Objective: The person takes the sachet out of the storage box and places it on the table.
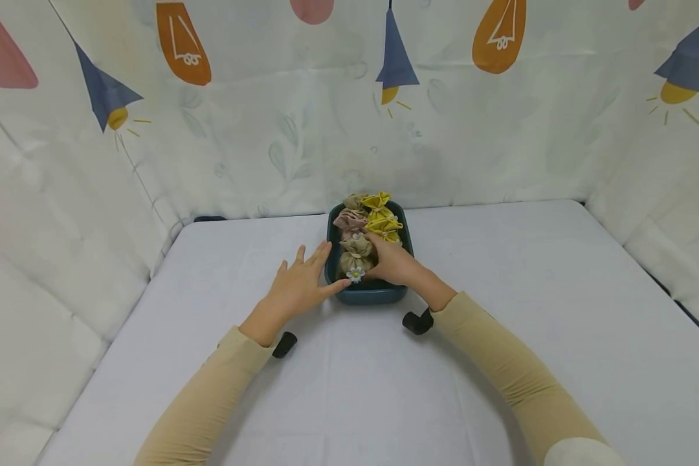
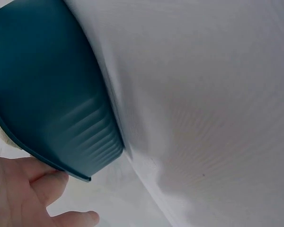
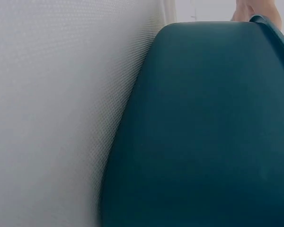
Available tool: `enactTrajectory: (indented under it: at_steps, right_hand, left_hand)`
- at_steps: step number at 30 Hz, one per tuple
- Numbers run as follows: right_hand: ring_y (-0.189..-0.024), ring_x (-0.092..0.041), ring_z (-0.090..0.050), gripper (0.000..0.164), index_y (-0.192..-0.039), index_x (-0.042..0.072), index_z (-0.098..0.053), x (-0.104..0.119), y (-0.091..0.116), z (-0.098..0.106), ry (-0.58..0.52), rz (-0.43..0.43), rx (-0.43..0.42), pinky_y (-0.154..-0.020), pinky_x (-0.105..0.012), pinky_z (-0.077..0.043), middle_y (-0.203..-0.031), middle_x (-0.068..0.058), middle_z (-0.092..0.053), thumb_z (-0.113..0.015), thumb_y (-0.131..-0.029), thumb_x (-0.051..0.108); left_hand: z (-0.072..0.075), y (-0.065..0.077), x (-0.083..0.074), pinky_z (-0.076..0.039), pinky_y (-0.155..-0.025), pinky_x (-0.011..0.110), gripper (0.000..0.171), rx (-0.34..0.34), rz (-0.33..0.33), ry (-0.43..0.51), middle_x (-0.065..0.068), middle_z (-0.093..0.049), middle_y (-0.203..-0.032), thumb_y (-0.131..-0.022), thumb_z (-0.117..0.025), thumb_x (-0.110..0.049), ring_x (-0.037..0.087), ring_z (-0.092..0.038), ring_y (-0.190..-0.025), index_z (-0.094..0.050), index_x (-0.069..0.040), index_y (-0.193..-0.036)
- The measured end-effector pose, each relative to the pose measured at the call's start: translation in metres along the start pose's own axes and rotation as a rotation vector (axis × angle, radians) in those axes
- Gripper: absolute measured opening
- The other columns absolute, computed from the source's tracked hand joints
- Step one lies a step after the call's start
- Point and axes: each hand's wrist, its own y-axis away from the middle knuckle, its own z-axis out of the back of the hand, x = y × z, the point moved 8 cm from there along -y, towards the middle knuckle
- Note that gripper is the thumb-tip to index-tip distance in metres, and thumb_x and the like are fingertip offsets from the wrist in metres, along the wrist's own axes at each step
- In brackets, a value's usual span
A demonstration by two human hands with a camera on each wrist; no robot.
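Head view: left hand (image 1: 298, 283) spread against teal bin (image 1: 371, 297); right hand (image 1: 395, 262) apparently gripping beige pouch (image 1: 353, 260).

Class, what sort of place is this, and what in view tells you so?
Probably a small indoor enclosure set up for tabletop work: patterned sheeting hangs behind and at both sides of a white-covered table, which bears a teal container of small cloth pouches.

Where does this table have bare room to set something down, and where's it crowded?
The white tabletop is bare right of the right sleeve, left of the left sleeve, and between them in front of the teal bin. The bin is crowded: cloth pouches sit close together, with the right hand among them and the left hand at the rim.
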Motion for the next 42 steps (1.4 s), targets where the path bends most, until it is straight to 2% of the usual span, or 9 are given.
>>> enactTrajectory:
  at_steps: [8, 13, 18, 25, 34, 42]
  right_hand:
    - [-0.105, -0.030, -0.066, 0.081, -0.155, 0.008, -0.039, 0.001, 0.004, 0.005, -0.039, 0.035, -0.059, -0.088, -0.046, -0.055, -0.118, -0.017, -0.068, -0.083, -0.087, 0.011]
    - [-0.111, -0.031, -0.066, 0.071, -0.149, 0.008, -0.046, 0.002, 0.005, 0.010, -0.081, 0.073, -0.094, -0.091, -0.045, -0.056, -0.124, -0.018, -0.068, -0.082, -0.088, 0.009]
    - [-0.112, -0.033, -0.066, 0.065, -0.146, 0.006, -0.048, 0.002, 0.006, 0.013, -0.076, 0.081, -0.114, -0.090, -0.046, -0.056, -0.126, -0.020, -0.067, -0.081, -0.090, 0.010]
    - [-0.116, -0.034, -0.065, 0.065, -0.150, 0.002, -0.048, 0.002, 0.006, 0.014, -0.079, 0.072, -0.106, -0.094, -0.047, -0.055, -0.128, -0.021, -0.067, -0.078, -0.093, 0.011]
    - [-0.124, -0.036, -0.061, 0.057, -0.144, 0.001, -0.054, 0.002, 0.007, 0.017, -0.117, 0.077, -0.105, -0.098, -0.048, -0.053, -0.129, -0.022, -0.066, -0.078, -0.093, 0.011]
    - [-0.121, -0.034, -0.063, 0.054, -0.141, 0.000, -0.057, 0.002, 0.013, 0.028, -0.169, 0.095, -0.140, -0.096, -0.046, -0.055, -0.130, -0.021, -0.066, -0.077, -0.093, 0.010]
  left_hand:
    - [0.000, 0.000, 0.001, -0.017, -0.115, 0.073, 0.099, 0.010, 0.005, 0.005, 0.004, -0.011, -0.171, -0.096, -0.047, -0.075, 0.044, -0.008, -0.154, -0.010, -0.017, -0.167]
    - [0.001, 0.000, 0.001, -0.018, -0.114, 0.073, 0.099, 0.010, 0.006, 0.008, 0.004, -0.012, -0.171, -0.096, -0.047, -0.075, 0.044, -0.009, -0.154, -0.010, -0.017, -0.167]
    - [0.002, -0.001, 0.000, -0.018, -0.115, 0.073, 0.099, 0.015, 0.003, -0.001, 0.005, -0.012, -0.171, -0.096, -0.046, -0.075, 0.045, -0.009, -0.154, -0.010, -0.017, -0.167]
    - [0.000, -0.001, 0.002, -0.015, -0.115, 0.072, 0.099, 0.032, 0.006, 0.012, 0.005, -0.012, -0.171, -0.097, -0.046, -0.075, 0.044, -0.007, -0.154, -0.008, -0.017, -0.167]
    - [-0.003, -0.001, 0.002, -0.015, -0.115, 0.072, 0.100, 0.026, 0.003, -0.004, 0.005, -0.013, -0.171, -0.096, -0.046, -0.075, 0.044, -0.007, -0.154, -0.008, -0.016, -0.167]
    - [-0.002, -0.001, 0.002, -0.014, -0.115, 0.072, 0.101, 0.018, 0.000, -0.008, 0.005, -0.012, -0.171, -0.095, -0.046, -0.077, 0.043, -0.006, -0.154, -0.007, -0.017, -0.167]
